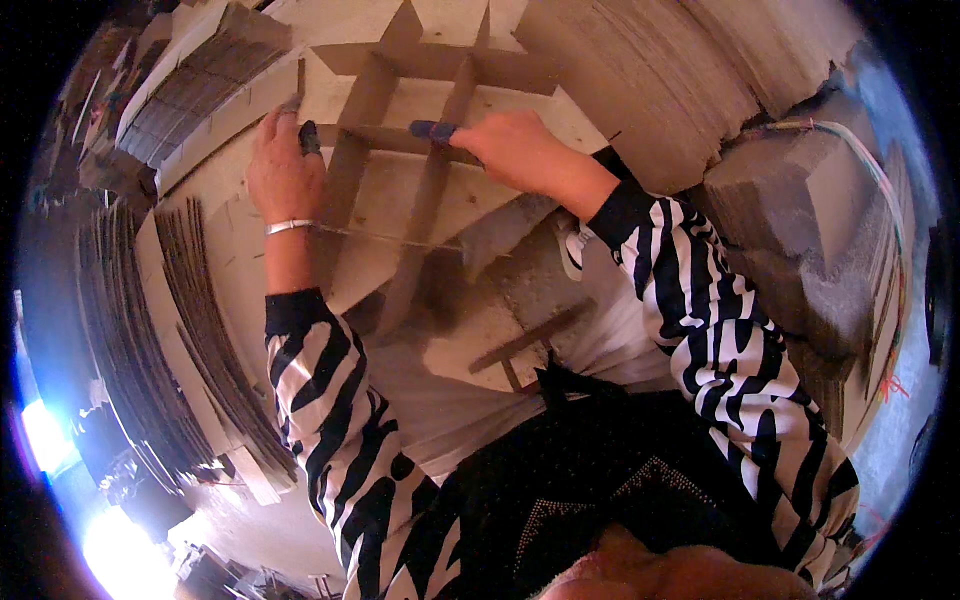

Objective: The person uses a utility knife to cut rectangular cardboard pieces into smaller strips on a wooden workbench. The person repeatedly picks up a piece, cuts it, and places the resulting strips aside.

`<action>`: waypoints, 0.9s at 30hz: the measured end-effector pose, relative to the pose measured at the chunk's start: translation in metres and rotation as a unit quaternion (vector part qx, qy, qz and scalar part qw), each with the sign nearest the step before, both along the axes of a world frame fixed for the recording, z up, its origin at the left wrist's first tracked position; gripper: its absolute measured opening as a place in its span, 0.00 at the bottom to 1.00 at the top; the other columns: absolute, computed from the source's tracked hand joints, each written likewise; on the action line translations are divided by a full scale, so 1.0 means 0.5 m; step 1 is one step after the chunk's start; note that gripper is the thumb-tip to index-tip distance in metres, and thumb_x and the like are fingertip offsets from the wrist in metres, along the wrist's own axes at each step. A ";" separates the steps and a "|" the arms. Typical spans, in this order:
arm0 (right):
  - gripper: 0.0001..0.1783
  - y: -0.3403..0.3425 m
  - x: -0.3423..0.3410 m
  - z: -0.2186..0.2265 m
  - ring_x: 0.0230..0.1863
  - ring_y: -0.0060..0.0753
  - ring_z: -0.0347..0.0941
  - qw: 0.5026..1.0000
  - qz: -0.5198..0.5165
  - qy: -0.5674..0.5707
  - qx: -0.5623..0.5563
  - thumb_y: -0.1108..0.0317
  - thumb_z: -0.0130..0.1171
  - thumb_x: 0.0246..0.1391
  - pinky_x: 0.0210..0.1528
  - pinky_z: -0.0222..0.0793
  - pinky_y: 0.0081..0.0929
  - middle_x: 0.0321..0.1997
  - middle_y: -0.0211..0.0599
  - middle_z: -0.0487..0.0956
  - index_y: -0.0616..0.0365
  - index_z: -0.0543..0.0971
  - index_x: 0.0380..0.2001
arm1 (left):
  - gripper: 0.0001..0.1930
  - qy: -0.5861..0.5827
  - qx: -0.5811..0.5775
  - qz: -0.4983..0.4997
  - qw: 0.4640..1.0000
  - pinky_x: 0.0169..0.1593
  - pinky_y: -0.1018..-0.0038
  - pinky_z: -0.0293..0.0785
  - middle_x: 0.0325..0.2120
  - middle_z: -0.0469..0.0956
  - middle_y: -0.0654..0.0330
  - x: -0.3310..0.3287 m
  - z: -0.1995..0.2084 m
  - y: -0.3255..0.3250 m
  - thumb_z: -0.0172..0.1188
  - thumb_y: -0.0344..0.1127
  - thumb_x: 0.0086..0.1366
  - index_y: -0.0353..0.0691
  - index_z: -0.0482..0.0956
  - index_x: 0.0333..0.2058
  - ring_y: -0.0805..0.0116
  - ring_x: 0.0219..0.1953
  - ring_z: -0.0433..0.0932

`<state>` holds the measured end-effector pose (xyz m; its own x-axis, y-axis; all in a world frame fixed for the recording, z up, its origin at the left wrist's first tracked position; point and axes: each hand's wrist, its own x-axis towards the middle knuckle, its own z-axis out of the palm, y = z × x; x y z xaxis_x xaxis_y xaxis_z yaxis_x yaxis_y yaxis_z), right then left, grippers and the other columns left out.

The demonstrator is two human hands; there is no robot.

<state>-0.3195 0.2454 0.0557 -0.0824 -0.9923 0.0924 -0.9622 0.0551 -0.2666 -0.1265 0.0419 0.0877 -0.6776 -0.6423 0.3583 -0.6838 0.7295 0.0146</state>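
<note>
Squarely ahead, a cardboard divider grid (432,185) stands on edge on the pale surface (385,190), with stacked cardboard sheets (130,340) off to the left. The left hand (285,170) is bent at the grid's left side; the right hand (520,150), its fingers curled, points a dark blue finger cover (432,130) at a crosspiece, though whether either hand's fingers pinch card I cannot tell.

Both sleeves (697,310) are patterned in black and white stripes and ended by black cuffs (292,312). The black top (580,445) is decorated with pale studs (655,464) in zigzags. The cardboard divider (347,175) is coloured brown, the finger cover (425,129) on the right dark blue, the bracelet (290,226) on the left silvery.
</note>
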 end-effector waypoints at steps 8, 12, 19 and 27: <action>0.17 0.014 0.001 0.010 0.37 0.48 0.75 0.997 -0.042 -0.026 0.053 0.73 0.54 0.44 0.34 0.69 0.45 0.30 0.39 0.79 0.47 0.76 0.41 | 0.23 -0.032 -0.074 -0.049 0.996 0.49 0.57 0.70 0.55 0.70 0.63 0.025 -0.058 -0.051 0.54 0.32 0.53 0.51 0.73 0.50 0.58 0.54 0.72; 0.16 -0.006 -0.077 0.031 0.40 0.50 0.75 0.982 -0.107 0.011 -0.154 0.71 0.54 0.44 0.37 0.69 0.49 0.32 0.43 0.79 0.50 0.78 0.40 | 0.13 0.063 -0.024 0.071 0.995 0.45 0.54 0.71 0.47 0.75 0.51 0.137 0.068 -0.032 0.50 0.36 0.57 0.41 0.77 0.40 0.48 0.46 0.75; 0.13 -0.037 -0.125 0.005 0.40 0.52 0.76 0.979 -0.203 0.006 0.006 0.70 0.55 0.44 0.38 0.68 0.53 0.35 0.44 0.79 0.54 0.76 0.37 | 0.20 -0.098 0.227 0.092 0.965 0.45 0.53 0.71 0.45 0.75 0.42 0.261 0.007 -0.012 0.50 0.48 0.63 0.42 0.76 0.47 0.42 0.44 0.75; 0.15 -0.027 -0.109 0.013 0.38 0.58 0.73 0.984 -0.171 -0.056 -0.017 0.72 0.52 0.44 0.36 0.66 0.53 0.34 0.50 0.78 0.51 0.72 0.40 | 0.19 0.062 0.106 -0.005 0.992 0.47 0.57 0.71 0.46 0.75 0.46 0.005 0.101 -0.004 0.55 0.45 0.60 0.41 0.77 0.46 0.45 0.46 0.74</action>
